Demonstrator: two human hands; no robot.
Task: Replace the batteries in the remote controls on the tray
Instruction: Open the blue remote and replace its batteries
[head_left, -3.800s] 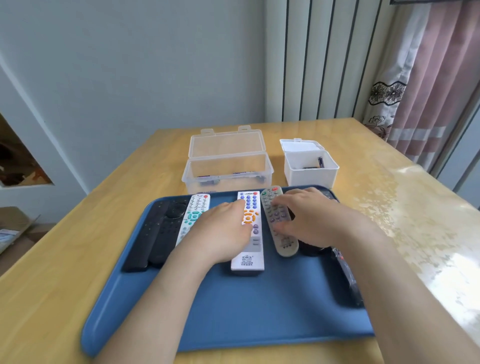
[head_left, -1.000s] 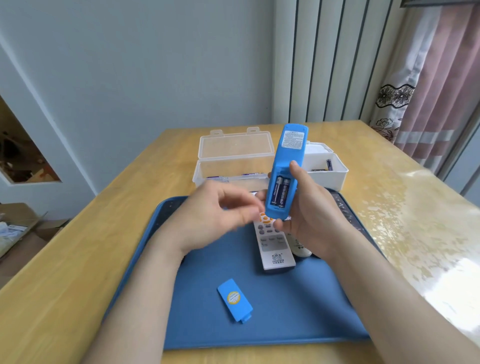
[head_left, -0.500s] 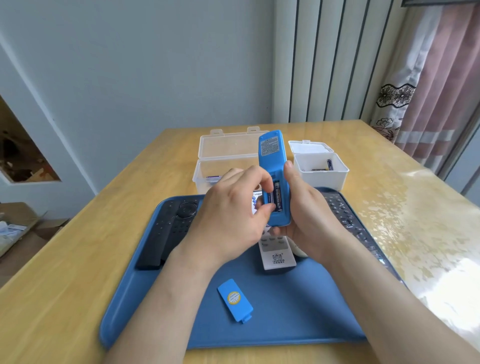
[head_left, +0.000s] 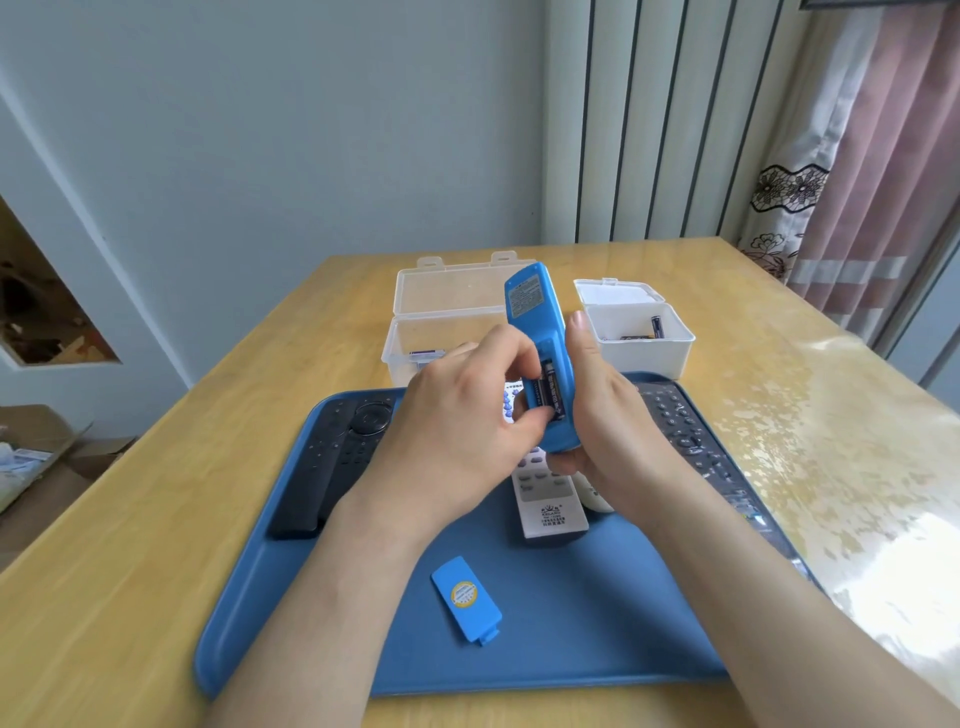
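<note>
My right hand (head_left: 608, 415) holds a blue remote (head_left: 535, 306) upright above the blue tray (head_left: 571, 639), back side toward me. Its battery compartment is uncovered and shows dark batteries (head_left: 551, 392). The fingertips of my left hand (head_left: 467, 431) pinch at those batteries inside the compartment. The remote's blue cover (head_left: 466, 599) lies loose on the tray near me. Under my hands a white remote (head_left: 549, 506) rests face up. Two black remotes (head_left: 332, 457) lie at the tray's left, and another dark remote (head_left: 691, 441) runs along its right edge.
Behind the tray stand a clear plastic box (head_left: 441, 317) with its lid up and a small white box (head_left: 641, 332) holding batteries. The wooden table (head_left: 156, 519) has a glossy right half. A wall and curtains close off the far side.
The cover came off the blue remote and now lies on the tray. My left hand moved onto the compartment, and one battery end has risen under my fingertips.
</note>
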